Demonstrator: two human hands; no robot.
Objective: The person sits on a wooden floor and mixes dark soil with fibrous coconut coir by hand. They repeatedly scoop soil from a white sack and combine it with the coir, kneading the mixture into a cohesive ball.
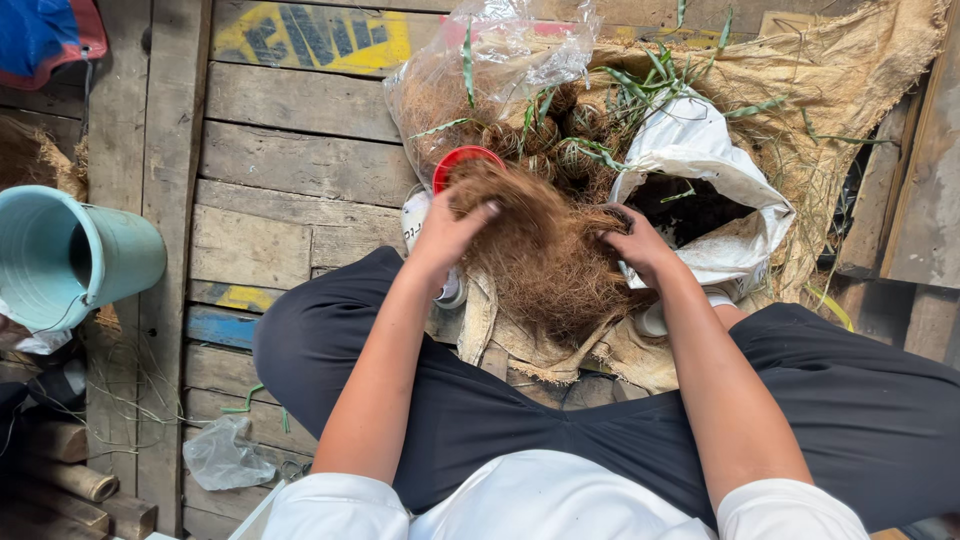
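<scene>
Brown coir wad [540, 255] | long axis vertical | both hands [445, 235] gripping

A clear plastic bag [480, 70] of brown fibre stood at the top centre. Right of it sat an open white sack [700, 170] holding dark soil. A yellow painted sign [310, 38] marked the top-left plank.

Teal bucket [70, 255] on its side (left), crumpled clear bag [222, 455] near it
</scene>
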